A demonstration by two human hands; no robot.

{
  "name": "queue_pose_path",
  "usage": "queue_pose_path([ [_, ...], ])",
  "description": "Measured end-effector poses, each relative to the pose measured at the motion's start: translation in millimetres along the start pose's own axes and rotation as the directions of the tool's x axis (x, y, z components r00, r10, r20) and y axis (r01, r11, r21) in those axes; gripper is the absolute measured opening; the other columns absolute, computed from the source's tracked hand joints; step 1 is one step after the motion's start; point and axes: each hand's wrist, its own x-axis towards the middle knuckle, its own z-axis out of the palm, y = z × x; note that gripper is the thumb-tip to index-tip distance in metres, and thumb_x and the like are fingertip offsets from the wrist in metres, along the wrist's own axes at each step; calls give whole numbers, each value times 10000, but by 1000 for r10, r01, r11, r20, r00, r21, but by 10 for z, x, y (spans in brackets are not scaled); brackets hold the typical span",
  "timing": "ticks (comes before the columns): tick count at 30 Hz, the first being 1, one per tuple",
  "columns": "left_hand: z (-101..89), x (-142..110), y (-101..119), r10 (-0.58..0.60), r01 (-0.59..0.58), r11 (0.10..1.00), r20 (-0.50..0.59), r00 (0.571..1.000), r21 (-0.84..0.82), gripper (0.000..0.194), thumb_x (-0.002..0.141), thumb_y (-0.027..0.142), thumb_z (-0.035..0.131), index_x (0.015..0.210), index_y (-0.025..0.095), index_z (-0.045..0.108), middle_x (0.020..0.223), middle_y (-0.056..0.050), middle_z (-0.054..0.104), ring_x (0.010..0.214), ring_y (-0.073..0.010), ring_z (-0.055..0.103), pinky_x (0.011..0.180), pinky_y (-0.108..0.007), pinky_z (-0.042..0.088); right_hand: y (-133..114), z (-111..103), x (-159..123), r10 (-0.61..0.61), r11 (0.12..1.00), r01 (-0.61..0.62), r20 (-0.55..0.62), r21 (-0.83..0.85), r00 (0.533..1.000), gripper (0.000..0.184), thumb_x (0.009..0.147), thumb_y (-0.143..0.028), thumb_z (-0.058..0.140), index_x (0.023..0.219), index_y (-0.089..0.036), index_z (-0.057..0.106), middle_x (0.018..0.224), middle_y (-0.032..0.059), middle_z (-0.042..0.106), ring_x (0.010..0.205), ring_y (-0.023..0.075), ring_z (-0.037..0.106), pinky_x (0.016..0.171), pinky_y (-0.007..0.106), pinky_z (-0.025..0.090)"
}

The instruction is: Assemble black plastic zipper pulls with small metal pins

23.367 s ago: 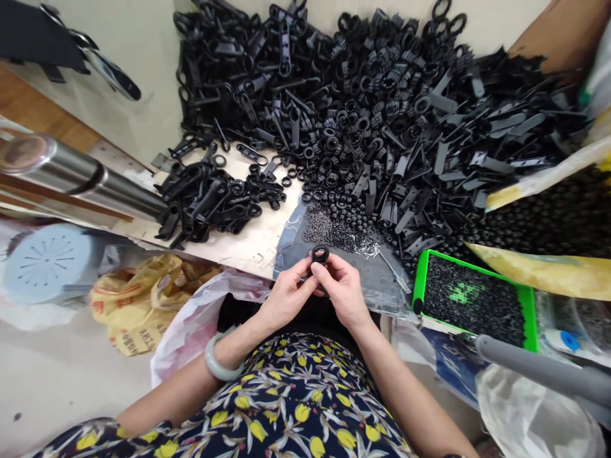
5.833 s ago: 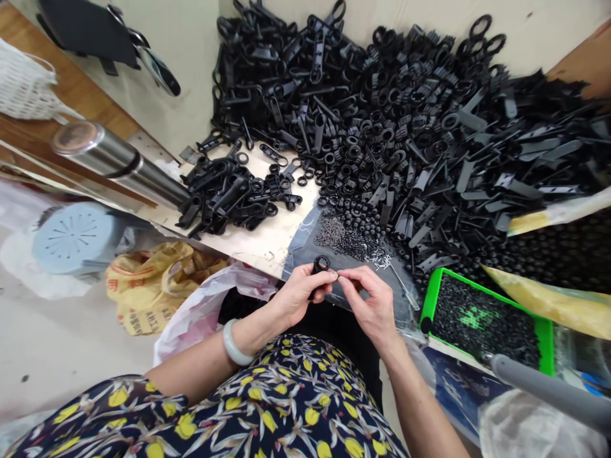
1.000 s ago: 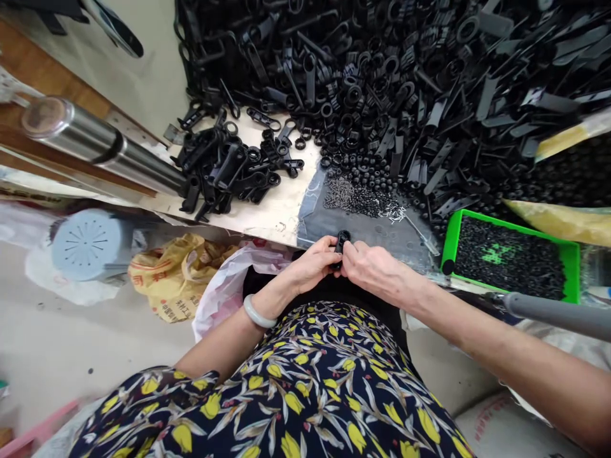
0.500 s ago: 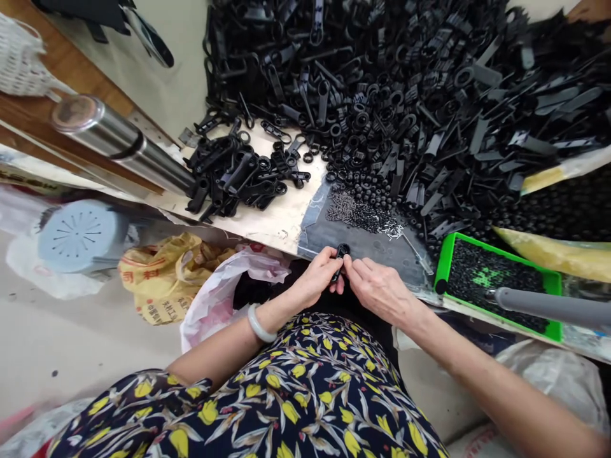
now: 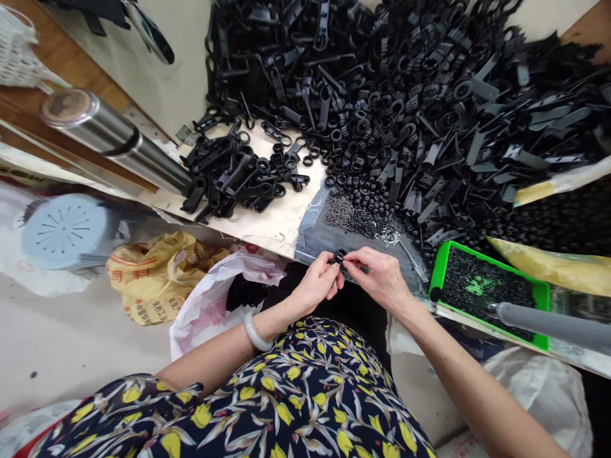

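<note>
Red characters "司料" point(image 5: 130, 272) on the yellow bag point(image 5: 160, 283), smaller lettering point(image 5: 155, 312) below too blurred

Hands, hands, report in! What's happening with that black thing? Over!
Left hand: holding black ring-ended plastic part. Right hand: fingertips at its edge, anything pinched too small to see. Small black pieces heaped beyond, on gray mat; none blocking.

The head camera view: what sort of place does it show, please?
Probably a workshop: a big heap of loose black parts lies on the bench, a green tray holds many tiny black pieces, and the left hand holds one small black part.
</note>
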Motion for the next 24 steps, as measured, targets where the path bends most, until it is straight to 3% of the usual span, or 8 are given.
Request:
queue_pose_path([
  [9, 1, 35, -89, 2, 2, 996, -49, 999, 93, 162, 984, 375, 529, 1009, 225, 474, 601, 87, 549, 409, -53, 373, 415, -168, 251, -29, -73, 120, 6, 986, 25, 182, -166, 983, 122, 959, -220, 634, 872, -213, 718, 863, 3, 740, 748, 139, 667, 700, 252, 421],
  [18, -31, 58, -108, -16, 25, 980, -51, 999, 196, 108, 990, 322, 502, 1031, 222, 502, 646, 62, 562, 507, -86, 444, 484, -195, 315, -29, -110, 195, -27, 991, 61, 270, -119, 962, 131, 965, -190, 614, 859, -200, 691, 834, -3, 703, 734, 128, 641, 700, 237, 406],
  [24, -75, 30, -4, -46, 45, 989, 2, 999, 139, 132, 944, 282, 571, 1052, 224, 522, 663, 52, 603, 507, -88, 455, 511, -201, 317, -165, -127, 314, -14, 925, 167, 408, -342, 913, 158, 967, -164, 593, 819, -189, 644, 813, 25, 685, 736, 164, 644, 666, 267, 380],
])
